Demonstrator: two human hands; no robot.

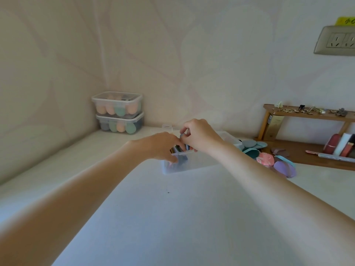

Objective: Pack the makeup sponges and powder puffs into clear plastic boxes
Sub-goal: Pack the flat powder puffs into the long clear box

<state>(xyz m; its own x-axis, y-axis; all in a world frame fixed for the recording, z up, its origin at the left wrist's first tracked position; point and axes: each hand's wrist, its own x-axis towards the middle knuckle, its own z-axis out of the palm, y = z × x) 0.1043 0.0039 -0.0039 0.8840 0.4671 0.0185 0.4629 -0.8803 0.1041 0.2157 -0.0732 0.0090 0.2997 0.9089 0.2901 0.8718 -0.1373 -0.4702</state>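
Puffs (266,159) lie beside the open box (192,166); left hand (163,145) steadies packed ones, right hand (197,135) pinches one. Slide it upright, snug against the row.

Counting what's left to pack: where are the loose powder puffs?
In the head view, the loose powder puffs lie right of the open clear box, beside the wooden shelf.

place: home room | cues: patterned wallpaper (172,54); wall socket (338,40); wooden shelf (307,114) of trinkets
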